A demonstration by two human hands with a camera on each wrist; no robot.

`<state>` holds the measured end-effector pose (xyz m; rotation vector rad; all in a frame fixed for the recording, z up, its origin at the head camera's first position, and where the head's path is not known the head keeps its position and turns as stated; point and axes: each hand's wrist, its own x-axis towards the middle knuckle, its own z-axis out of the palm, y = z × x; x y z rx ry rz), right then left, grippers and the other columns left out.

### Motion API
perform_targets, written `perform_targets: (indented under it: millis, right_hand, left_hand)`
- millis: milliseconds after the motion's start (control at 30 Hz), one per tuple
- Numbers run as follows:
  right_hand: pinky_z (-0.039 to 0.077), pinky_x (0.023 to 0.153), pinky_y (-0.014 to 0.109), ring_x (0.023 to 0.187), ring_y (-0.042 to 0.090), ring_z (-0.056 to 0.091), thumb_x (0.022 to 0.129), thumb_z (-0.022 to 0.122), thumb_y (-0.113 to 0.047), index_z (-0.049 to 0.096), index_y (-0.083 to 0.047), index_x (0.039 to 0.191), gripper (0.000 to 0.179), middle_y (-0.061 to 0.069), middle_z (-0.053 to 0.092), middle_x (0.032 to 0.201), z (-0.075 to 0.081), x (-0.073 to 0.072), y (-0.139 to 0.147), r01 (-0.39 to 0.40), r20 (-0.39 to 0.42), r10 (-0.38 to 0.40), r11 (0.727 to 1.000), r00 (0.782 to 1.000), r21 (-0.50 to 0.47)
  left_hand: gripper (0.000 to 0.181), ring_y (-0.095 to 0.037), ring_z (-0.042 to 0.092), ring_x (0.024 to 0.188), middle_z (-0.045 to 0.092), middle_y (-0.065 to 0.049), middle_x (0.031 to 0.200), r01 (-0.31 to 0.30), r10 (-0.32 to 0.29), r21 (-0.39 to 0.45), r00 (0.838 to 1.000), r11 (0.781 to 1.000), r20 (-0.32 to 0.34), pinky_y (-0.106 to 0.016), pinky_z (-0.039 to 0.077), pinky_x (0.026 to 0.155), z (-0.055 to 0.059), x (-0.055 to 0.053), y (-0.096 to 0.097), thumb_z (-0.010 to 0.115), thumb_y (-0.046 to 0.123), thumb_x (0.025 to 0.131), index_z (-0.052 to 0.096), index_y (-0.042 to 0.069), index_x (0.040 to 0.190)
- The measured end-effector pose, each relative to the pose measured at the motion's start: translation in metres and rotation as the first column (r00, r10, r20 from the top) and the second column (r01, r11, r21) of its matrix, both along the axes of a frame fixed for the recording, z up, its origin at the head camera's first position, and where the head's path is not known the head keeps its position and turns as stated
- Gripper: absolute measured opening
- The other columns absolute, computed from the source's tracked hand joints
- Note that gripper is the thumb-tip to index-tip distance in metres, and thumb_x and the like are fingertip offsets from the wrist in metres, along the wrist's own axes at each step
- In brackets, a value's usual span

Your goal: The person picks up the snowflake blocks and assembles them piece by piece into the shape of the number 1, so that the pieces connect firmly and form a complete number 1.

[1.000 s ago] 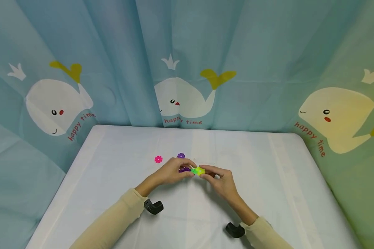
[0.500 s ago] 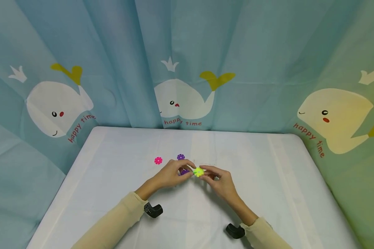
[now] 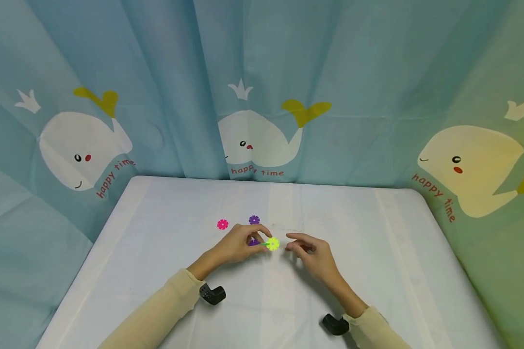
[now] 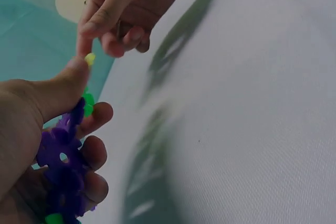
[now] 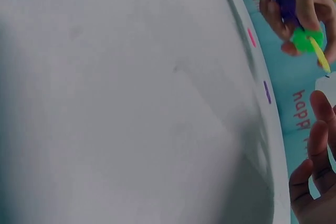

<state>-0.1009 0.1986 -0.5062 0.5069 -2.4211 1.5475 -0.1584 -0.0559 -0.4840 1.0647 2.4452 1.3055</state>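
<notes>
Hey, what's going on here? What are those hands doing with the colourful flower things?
A person's left hand is holding a little chain of toy discs: purple pieces, green pieces, and a yellow disc sticking out at the end towards the right hand. The right hand is close by, but there's a gap, and I can't see it holding anything. A pink disc and a purple disc lie loose on the white table.

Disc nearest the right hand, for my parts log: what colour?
Bright yellow disc, clearest in the head view.
</notes>
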Motion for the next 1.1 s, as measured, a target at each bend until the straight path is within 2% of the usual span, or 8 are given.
perform_targets:
  millis: [133, 233, 333, 367, 633, 767, 933, 1100]
  right_hand:
    - [0.05, 0.058, 0.027, 0.064, 0.037, 0.064, 0.094, 0.071, 0.003, 0.073, 0.003, 0.117, 0.023, 0.01, 0.077, 0.084, 0.012, 0.005, 0.001, 0.011, 0.034, -0.011, 1.0, 0.999, 0.008]
    - [0.049, 0.057, 0.025, 0.064, 0.039, 0.062, 0.095, 0.069, 0.003, 0.073, 0.005, 0.116, 0.021, 0.014, 0.076, 0.083, 0.025, 0.009, -0.001, 0.002, 0.06, -0.003, 1.0, 0.998, 0.008]
    - [0.048, 0.056, 0.024, 0.064, 0.04, 0.062, 0.097, 0.067, 0.003, 0.073, 0.006, 0.115, 0.019, 0.016, 0.076, 0.083, 0.031, 0.011, -0.001, -0.008, 0.08, 0.007, 1.0, 0.997, 0.008]
    - [0.047, 0.056, 0.024, 0.064, 0.04, 0.062, 0.097, 0.067, 0.003, 0.073, 0.006, 0.114, 0.019, 0.016, 0.076, 0.082, 0.029, 0.01, 0.0, -0.01, 0.086, 0.009, 1.0, 0.996, 0.008]
    - [0.047, 0.055, 0.024, 0.063, 0.034, 0.062, 0.099, 0.066, -0.003, 0.074, 0.001, 0.116, 0.019, 0.008, 0.076, 0.081, -0.003, -0.005, 0.008, -0.027, 0.084, 0.025, 0.999, 0.996, 0.03]
    - [0.047, 0.056, 0.023, 0.064, 0.029, 0.063, 0.1, 0.067, -0.009, 0.074, -0.003, 0.119, 0.021, 0.005, 0.076, 0.083, -0.003, -0.013, 0.006, -0.062, 0.114, 0.056, 0.997, 0.992, 0.048]
    - [0.046, 0.057, 0.024, 0.064, 0.02, 0.062, 0.1, 0.068, -0.01, 0.073, -0.003, 0.121, 0.023, 0.005, 0.077, 0.087, 0.003, -0.022, -0.007, -0.124, 0.158, 0.106, 0.986, 0.982, 0.112]
    - [0.049, 0.056, 0.024, 0.062, 0.013, 0.061, 0.098, 0.071, -0.01, 0.074, -0.004, 0.12, 0.023, 0.005, 0.075, 0.091, 0.005, -0.035, -0.024, -0.168, 0.16, 0.138, 0.967, 0.977, 0.19]
  left_hand:
    - [0.038, -0.002, 0.067, 0.08, 0.077, 0.009, 0.086, -0.008, 0.008, 0.015, 1.0, 1.0, 0.017, -0.025, 0.049, 0.065, -0.001, -0.001, -0.004, 0.091, 0.022, 0.079, 0.07, 0.021, 0.111]
    - [0.038, -0.006, 0.067, 0.067, 0.077, 0.006, 0.086, 0.0, -0.001, 0.039, 1.0, 0.999, 0.027, -0.024, 0.049, 0.056, -0.001, -0.001, -0.005, 0.09, 0.02, 0.08, 0.069, 0.019, 0.112]
    - [0.035, -0.012, 0.066, 0.055, 0.077, 0.002, 0.086, 0.011, -0.013, 0.05, 0.999, 0.999, 0.049, -0.025, 0.051, 0.051, -0.002, -0.001, -0.006, 0.087, 0.014, 0.083, 0.068, 0.016, 0.112]
    - [0.034, -0.014, 0.065, 0.052, 0.077, 0.001, 0.086, 0.012, -0.015, 0.048, 0.998, 0.999, 0.054, -0.026, 0.052, 0.051, -0.002, -0.001, -0.006, 0.086, 0.012, 0.085, 0.068, 0.016, 0.113]
    - [0.031, -0.003, 0.068, 0.079, 0.077, 0.006, 0.087, -0.02, 0.02, -0.024, 1.0, 1.0, 0.0, -0.028, 0.051, 0.072, 0.001, 0.0, -0.013, 0.087, 0.014, 0.084, 0.07, 0.018, 0.11]
    - [0.033, -0.003, 0.068, 0.081, 0.076, 0.009, 0.087, -0.044, 0.045, -0.03, 0.999, 0.999, 0.008, -0.031, 0.053, 0.079, 0.002, -0.001, -0.02, 0.089, 0.018, 0.081, 0.071, 0.02, 0.109]
    - [0.035, -0.004, 0.066, 0.078, 0.075, 0.012, 0.084, -0.082, 0.082, -0.014, 0.997, 0.997, -0.007, -0.032, 0.053, 0.076, 0.004, 0.0, -0.033, 0.091, 0.019, 0.08, 0.071, 0.021, 0.109]
    - [0.033, -0.004, 0.066, 0.077, 0.076, 0.01, 0.084, -0.104, 0.105, 0.005, 0.993, 0.995, -0.047, -0.029, 0.054, 0.075, 0.005, 0.0, -0.047, 0.09, 0.015, 0.08, 0.071, 0.02, 0.107]
